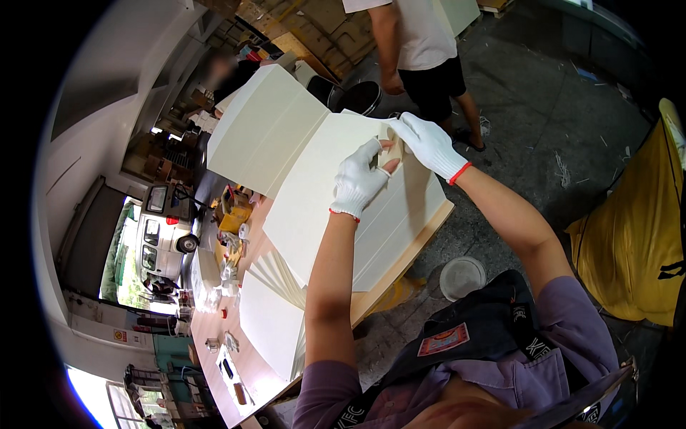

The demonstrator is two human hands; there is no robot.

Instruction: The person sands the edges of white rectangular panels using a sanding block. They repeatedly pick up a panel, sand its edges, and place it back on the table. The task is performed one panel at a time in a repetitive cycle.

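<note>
My left hand (359, 177), in a white knit glove with bare thumb and fingertips, closes on a curled cream-coloured strip (395, 151) near the far right corner of a large white sheet (321, 179). My right hand (431, 148), gloved in white with a red cuff, bends over the same strip from the right; its fingertips are partly hidden behind the strip. The sheet lies on the table, with faint crease lines across its right part. Beyond it another creased white panel (270, 127) stands tilted up. The strip's lower end is hard to make out.
Fanned white sheets (266, 314) lie on the wooden table (206, 350), near a brown-handled tool (239, 392). A white bucket (462, 277) stands on the floor, and a yellow sack (632, 229) at right. A person (421, 43) stands beyond the table beside a black bin (361, 96).
</note>
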